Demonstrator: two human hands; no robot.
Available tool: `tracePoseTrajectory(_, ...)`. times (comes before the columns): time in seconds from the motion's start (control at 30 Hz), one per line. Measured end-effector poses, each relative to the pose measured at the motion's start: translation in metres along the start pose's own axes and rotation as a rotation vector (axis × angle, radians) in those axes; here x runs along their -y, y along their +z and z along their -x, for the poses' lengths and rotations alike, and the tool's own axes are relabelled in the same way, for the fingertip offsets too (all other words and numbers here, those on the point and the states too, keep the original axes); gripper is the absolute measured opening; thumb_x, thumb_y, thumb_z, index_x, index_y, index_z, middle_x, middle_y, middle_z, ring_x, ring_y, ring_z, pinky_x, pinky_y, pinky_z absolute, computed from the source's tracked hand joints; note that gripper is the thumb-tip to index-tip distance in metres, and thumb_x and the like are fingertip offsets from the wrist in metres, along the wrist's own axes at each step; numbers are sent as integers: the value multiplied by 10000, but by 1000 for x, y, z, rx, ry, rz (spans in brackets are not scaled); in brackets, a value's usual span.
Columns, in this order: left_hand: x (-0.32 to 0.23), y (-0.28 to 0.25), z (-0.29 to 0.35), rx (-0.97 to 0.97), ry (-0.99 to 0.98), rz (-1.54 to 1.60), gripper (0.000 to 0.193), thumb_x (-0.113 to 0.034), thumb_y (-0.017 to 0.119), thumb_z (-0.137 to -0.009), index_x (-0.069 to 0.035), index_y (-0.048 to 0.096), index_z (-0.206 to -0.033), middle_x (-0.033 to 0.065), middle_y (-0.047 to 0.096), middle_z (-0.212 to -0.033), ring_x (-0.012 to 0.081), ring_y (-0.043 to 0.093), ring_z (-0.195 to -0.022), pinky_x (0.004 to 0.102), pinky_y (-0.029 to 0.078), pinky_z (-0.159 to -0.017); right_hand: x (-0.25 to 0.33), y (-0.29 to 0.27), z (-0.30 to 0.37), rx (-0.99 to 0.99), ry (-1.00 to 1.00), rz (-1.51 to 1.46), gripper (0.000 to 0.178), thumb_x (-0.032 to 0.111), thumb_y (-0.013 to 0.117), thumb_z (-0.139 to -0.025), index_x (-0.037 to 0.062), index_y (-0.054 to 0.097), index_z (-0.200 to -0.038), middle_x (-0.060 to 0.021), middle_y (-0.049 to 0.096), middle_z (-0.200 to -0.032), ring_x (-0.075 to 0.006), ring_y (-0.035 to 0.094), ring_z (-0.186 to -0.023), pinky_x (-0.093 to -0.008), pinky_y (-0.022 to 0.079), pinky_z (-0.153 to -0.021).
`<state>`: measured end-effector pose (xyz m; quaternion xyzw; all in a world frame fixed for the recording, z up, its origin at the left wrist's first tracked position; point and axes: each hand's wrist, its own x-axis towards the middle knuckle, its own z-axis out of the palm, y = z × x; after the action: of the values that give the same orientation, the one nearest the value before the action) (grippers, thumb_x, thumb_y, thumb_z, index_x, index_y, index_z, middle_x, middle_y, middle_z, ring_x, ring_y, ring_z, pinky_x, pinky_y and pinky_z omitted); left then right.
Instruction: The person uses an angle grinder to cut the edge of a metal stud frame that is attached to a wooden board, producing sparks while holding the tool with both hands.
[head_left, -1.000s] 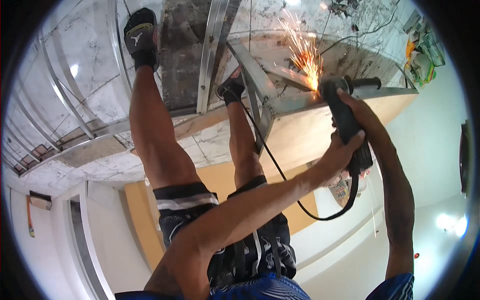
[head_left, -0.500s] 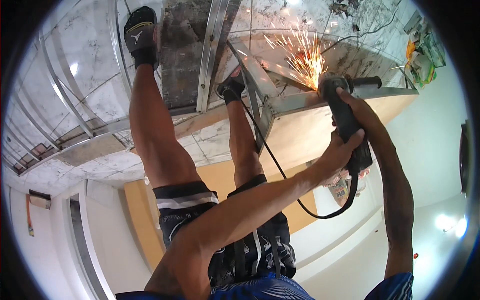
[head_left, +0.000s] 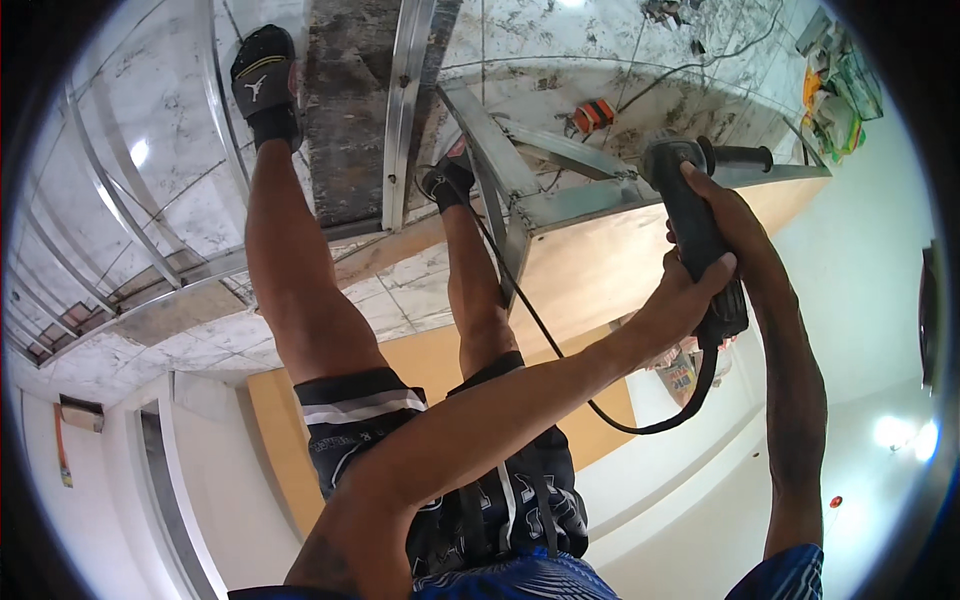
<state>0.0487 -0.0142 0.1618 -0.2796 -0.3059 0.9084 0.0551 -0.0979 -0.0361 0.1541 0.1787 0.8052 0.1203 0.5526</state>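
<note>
Both my hands are closed around a dark angle grinder [head_left: 692, 222]. My left hand [head_left: 688, 292] grips the rear of its body, near the black cord [head_left: 560, 352]. Farther forward, my right hand [head_left: 724, 208] wraps the body just behind the round grinder head. A side handle [head_left: 742, 158] sticks out to the right, with no hand on it. The grinder head is close to a grey metal frame [head_left: 575, 202] fixed along a light wooden board [head_left: 590, 255]. No sparks show; the disc is hard to make out, and I cannot tell whether it touches the metal.
An orange and black box [head_left: 592, 116] lies on the dirty tiled floor behind the frame. Long metal bars [head_left: 408, 110] and a dark plank [head_left: 345, 120] lie by my feet. Crumpled bags [head_left: 832, 115] sit at the far right. The grinder's cord loops beside my leg.
The bright sparks at the grinder head have stopped, uncovering the orange and black box. The grinder head has shifted slightly off the frame; both hands keep the same hold.
</note>
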Motion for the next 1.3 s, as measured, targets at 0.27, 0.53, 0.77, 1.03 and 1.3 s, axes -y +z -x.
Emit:
tracePoseTrajectory(0.27, 9, -5, -2, -31, 8, 39, 601, -458, 587, -961, 15, 360, -1253, 37, 548, -992, 89, 582, -866, 292, 540, -733, -6, 10, -4, 40, 18, -34, 614, 593, 612, -873, -17, 616, -943, -110, 637, -730, -184, 639, -610, -308, 518, -548)
tracePoseTrajectory(0.53, 10, -10, -2, -59, 4, 45, 535, -454, 587, -962, -8, 403, -1193, 44, 573, -976, 93, 600, -837, 300, 547, -705, -3, 17, -5, 46, 28, -2, 621, 598, 595, -881, -22, 625, -908, -117, 639, -720, -184, 642, -616, -307, 516, -560)
tracePoseTrajectory(0.77, 11, -4, -1, -41, 65, 100, 469, -417, 574, -978, -17, 430, -1176, 25, 594, -890, 103, 624, -727, 269, 546, -629, -2, 13, -6, 71, -11, 21, 584, 579, 592, -890, -4, 630, -895, -103, 639, -711, -179, 639, -608, -307, 510, -557)
tracePoseTrajectory(1.03, 5, -1, 4, -65, 1, 100, 506, -413, 591, -966, 6, 423, -1195, 71, 573, -1016, 115, 619, -854, 312, 570, -717, 1, 12, -7, 82, 43, -15, 570, 573, 594, -893, 5, 623, -936, -105, 639, -726, -175, 626, -594, -307, 517, -553)
tracePoseTrajectory(1.3, -1, -7, 1, 27, -2, 47, 495, -404, 582, -971, 20, 433, -1180, 73, 599, -961, 133, 637, -803, 319, 586, -692, -4, 14, -1, 92, 71, -15, 570, 585, 604, -887, 17, 609, -932, -104, 631, -718, -177, 627, -596, -304, 518, -545)
